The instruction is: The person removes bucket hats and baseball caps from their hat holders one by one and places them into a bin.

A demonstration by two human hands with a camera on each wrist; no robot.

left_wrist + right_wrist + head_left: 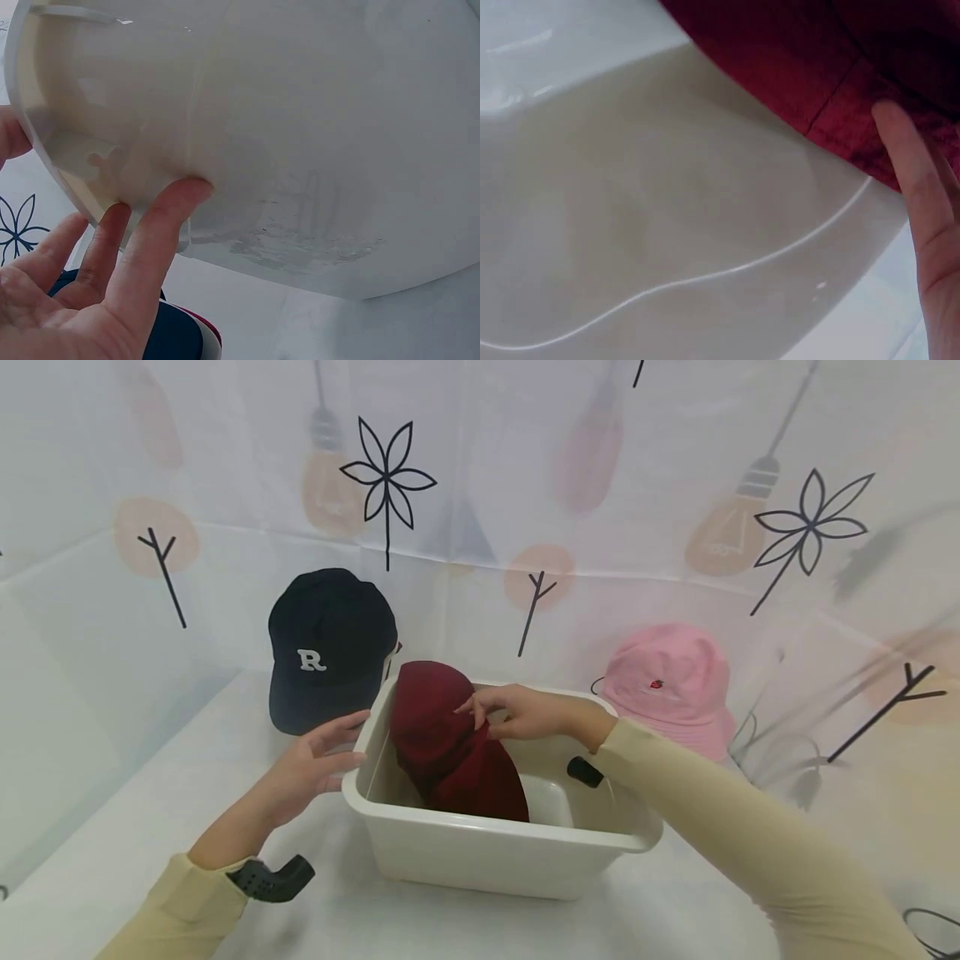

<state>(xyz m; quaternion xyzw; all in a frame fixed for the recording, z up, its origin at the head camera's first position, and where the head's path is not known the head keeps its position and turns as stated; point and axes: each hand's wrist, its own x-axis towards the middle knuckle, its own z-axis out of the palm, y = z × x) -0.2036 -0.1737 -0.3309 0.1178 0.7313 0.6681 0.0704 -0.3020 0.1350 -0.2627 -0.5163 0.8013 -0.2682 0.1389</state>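
Beige sleeves (735, 827) frame my left hand (300, 777), splayed against the plastic tub (491, 856), and right hand (521, 714), pinching the maroon brimmed hat (433, 714) inside, seemingly adjusting it, next needing a steady grip.

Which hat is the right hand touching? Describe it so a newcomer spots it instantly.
Find the white tub in the middle of the head view. Toward its left end, touched by the right hand, is the dark red hat. The navy cap with the white R and the pink hat are both outside; this one alone is inside.
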